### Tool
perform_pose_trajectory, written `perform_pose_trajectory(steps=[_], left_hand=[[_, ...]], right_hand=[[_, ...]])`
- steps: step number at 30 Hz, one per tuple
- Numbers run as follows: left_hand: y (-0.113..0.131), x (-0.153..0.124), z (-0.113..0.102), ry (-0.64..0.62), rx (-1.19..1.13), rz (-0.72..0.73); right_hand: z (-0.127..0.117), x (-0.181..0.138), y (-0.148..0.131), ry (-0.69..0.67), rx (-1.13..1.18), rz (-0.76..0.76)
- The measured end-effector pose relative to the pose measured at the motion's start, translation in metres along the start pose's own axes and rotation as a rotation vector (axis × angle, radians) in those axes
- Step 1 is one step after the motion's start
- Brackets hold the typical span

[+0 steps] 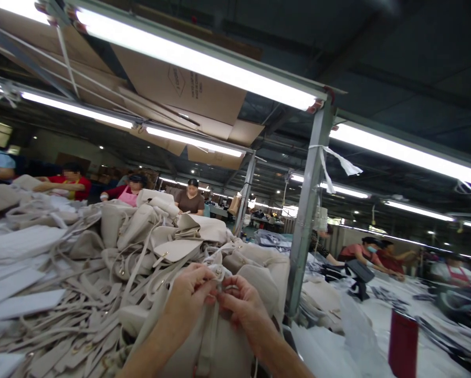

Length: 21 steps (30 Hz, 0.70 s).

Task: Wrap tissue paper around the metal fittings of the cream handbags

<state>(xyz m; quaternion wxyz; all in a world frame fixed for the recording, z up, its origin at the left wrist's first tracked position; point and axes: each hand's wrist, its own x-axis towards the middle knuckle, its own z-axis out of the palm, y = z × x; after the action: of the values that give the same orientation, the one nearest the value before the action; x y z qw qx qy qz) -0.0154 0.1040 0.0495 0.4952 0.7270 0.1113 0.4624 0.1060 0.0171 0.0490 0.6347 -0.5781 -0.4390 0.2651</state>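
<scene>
Lower left of frame: loose heap of beige straps (58, 325), flat and limp. Above it, mid-left: pile of bags (148, 226) in the same colour. Btm ctr: beige bag (219, 346) upright betw. the forearms. Soft leather-like skin, prob. light, floppy, a bit slick. Best gripped at the firmer top edge, not the sagging body. Left hand (188, 296) curled nearly closed, thumb & fingertips pinching a small fitting at the bag's top. Right hand (241, 304) pinched shut on the same spot, touching the left. Fitting too small to tell, maybe a ring or cord. Right of the hands: grey metal post (308, 210). Lower right: dark red object (403, 344).
</scene>
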Motion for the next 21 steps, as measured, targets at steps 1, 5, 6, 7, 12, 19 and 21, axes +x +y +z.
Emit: perform_pose_trajectory(steps=[1,5,6,7,12,19,21], left_hand=[[-0.001,0.0,0.0,0.021,-0.01,0.014],[-0.007,-0.001,0.002,0.086,0.011,0.047],[-0.009,-0.002,0.003,0.088,0.004,0.025],[-0.01,-0.003,0.004,0.088,-0.003,0.0],[-0.009,-0.004,0.008,0.106,0.009,-0.066],[-0.01,-0.007,0.005,0.082,-0.294,-0.278],[-0.013,-0.009,0.004,-0.012,-0.289,-0.327]], right_hand=[[0.0,0.0,0.001,-0.005,0.006,-0.013],[0.001,-0.002,0.005,-0.089,0.099,-0.069],[0.001,-0.002,0.006,-0.105,0.111,-0.079],[0.001,-0.002,0.006,-0.109,0.108,-0.083],[-0.001,0.0,0.011,-0.067,0.002,-0.066],[-0.008,-0.001,0.015,-0.234,0.124,-0.073],[-0.009,-0.001,0.015,-0.21,0.075,-0.057]])
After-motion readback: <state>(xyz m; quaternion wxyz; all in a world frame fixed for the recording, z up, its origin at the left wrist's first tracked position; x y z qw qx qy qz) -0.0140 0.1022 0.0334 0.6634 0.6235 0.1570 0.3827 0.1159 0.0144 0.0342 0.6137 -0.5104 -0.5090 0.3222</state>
